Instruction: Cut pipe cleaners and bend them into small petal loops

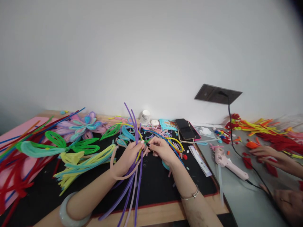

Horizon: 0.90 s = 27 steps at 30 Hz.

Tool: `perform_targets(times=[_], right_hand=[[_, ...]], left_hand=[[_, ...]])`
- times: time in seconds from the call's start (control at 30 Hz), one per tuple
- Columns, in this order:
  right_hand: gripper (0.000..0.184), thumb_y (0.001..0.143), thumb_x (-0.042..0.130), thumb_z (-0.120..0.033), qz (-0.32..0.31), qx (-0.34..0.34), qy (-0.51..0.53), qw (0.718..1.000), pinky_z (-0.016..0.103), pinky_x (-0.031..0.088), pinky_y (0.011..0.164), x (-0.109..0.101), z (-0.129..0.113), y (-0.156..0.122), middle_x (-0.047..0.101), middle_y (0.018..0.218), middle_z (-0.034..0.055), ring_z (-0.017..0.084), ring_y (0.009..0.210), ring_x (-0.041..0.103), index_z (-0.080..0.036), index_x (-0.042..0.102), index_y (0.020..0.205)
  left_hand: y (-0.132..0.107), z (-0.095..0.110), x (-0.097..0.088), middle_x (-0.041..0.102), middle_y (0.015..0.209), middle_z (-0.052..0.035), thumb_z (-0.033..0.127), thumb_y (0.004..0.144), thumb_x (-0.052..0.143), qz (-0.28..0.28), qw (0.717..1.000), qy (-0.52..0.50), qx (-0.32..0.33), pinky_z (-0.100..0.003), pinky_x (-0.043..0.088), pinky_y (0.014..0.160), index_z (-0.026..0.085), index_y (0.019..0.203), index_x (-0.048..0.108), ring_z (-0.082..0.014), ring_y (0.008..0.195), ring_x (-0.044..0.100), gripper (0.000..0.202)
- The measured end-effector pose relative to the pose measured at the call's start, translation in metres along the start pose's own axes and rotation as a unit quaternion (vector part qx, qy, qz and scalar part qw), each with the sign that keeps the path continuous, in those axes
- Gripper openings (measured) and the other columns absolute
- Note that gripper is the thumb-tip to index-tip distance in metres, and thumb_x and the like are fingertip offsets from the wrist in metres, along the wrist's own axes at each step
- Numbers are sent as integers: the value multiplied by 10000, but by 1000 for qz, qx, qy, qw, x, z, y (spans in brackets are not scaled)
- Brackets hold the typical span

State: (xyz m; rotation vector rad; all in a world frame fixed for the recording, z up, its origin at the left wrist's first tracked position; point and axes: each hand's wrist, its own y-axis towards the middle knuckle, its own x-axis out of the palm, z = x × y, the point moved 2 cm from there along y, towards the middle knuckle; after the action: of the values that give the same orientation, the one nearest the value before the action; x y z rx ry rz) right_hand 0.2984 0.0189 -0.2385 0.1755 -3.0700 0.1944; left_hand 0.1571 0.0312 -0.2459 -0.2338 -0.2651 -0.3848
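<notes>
My left hand (128, 157) is closed around a bundle of purple and pale pink pipe cleaners (129, 201), whose long ends hang below it and stick up above it. One pink pipe cleaner (113, 175) loops beside the left wrist. My right hand (162, 151) meets the left at the bundle's middle, with thumb and fingers pinched together. A bit of green shows between the two hands, but what the right fingertips grip is too small to make out. Yellow and blue pipe cleaners curve behind the hands.
Left lie a pastel pipe-cleaner flower (86, 124), green loops (86, 146) and a yellow-teal bundle (87, 164). A paper cup (145, 116) and phone (186, 129) stand behind. At right are a pink glue gun (229, 164), its cord, and another person's hand (272, 156).
</notes>
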Motion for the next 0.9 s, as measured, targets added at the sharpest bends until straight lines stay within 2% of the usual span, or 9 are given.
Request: perform_targets(times=[0.13,0.23,0.4,0.5,0.6,0.77,0.9], right_hand=[[168,699,670,-253,-12,-2,151,988,170,371,408,-2,-5,-1,564,565,-34,57,431,464,-156,533,693],[162,710,668,-241,-35,14,229,973,165,423,428,-4,-6,-1,627,642,1,70,480,534,-156,535,746],[173,713,679,-249,-42,67,220,972,164,467,437,-6,0,0,646,622,9,61,430,543,-141,552,759],[197,715,679,-290,-53,85,213,972,171,485,448,-4,2,0,640,612,13,67,436,560,-129,567,709],[206,700,691,-297,-36,77,223,971,167,478,429,-4,1,-1,620,579,-1,61,417,540,-124,581,671],[113,739,636,-228,8,32,249,968,162,433,377,-7,-3,0,597,549,-11,59,398,499,-115,643,742],[131,756,600,-180,19,13,276,961,165,424,381,-8,-4,2,604,562,-7,67,416,511,-113,662,850]], left_hand=[[4,2,-6,463,565,45,463,726,605,40,999,-7,34,-203,368,546,152,607,476,-85,543,450,357],[2,5,-3,407,573,60,450,734,610,23,998,-53,35,-192,363,526,158,627,456,-66,517,398,348],[-8,11,7,381,580,58,395,752,620,-77,990,-115,14,-168,324,462,154,611,424,-46,484,361,341],[-12,11,9,385,562,50,390,797,568,-142,983,-114,-4,-167,278,429,161,609,400,-50,464,374,341],[-14,7,9,394,552,42,386,841,501,-189,978,-86,-19,-180,250,414,173,630,393,-64,452,372,319],[-17,6,10,392,540,37,378,876,438,-198,980,-38,-7,-202,232,444,175,633,384,-71,460,339,321],[-18,9,10,346,574,41,371,877,440,-187,982,0,25,-218,246,507,171,624,376,-79,519,314,329]])
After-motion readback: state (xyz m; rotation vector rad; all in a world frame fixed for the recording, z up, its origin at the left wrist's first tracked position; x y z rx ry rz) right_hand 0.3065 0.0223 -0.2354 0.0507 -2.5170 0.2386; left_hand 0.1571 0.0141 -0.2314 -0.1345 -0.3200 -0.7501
